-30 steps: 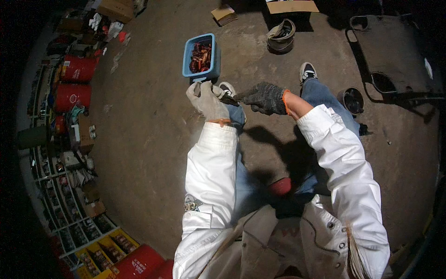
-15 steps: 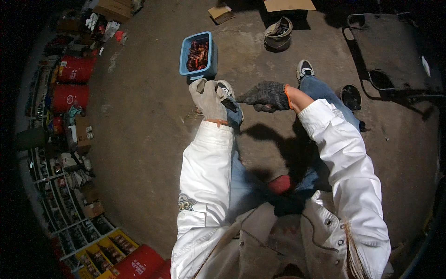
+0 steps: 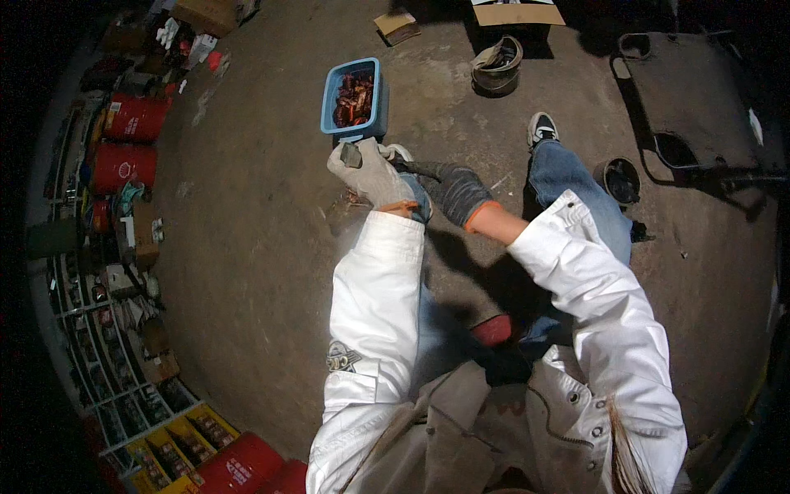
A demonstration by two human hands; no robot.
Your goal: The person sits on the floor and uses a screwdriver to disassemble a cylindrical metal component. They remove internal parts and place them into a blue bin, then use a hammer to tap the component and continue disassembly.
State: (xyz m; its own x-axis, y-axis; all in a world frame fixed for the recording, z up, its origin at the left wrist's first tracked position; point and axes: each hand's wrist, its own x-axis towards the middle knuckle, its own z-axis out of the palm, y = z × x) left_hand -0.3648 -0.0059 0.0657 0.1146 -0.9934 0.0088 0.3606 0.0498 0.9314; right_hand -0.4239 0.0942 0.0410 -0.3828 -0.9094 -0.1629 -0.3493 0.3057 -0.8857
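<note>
My left hand (image 3: pixel 370 174), in an off-white work glove, is closed at the near end of a blue plastic bin (image 3: pixel 382 107). A small grey-green block (image 3: pixel 351 155) shows at its fingers; its exact kind is unclear. My right hand (image 3: pixel 461 193), in a dark grey knit glove with an orange cuff, is closed close beside the left. Between the hands is a dark, narrow thing (image 3: pixel 409 167), its shape partly hidden by the gloves. Reddish-brown, coppery pieces (image 3: pixel 355 97) fill much of the bin.
A bucket (image 3: pixel 495 81) and an open cardboard box (image 3: pixel 518 14) stand beyond. Right of my leg sits a small dark tub (image 3: pixel 620 181), near a black-framed chair or cart (image 3: pixel 699 99). Shelving with red drums (image 3: pixel 125 168) lines the left. Brown floor (image 3: pixel 239 272) lies between.
My right hand has come left and slightly down, up against the left. My left hand has turned, so the grey-green block now shows at its fingers.
</note>
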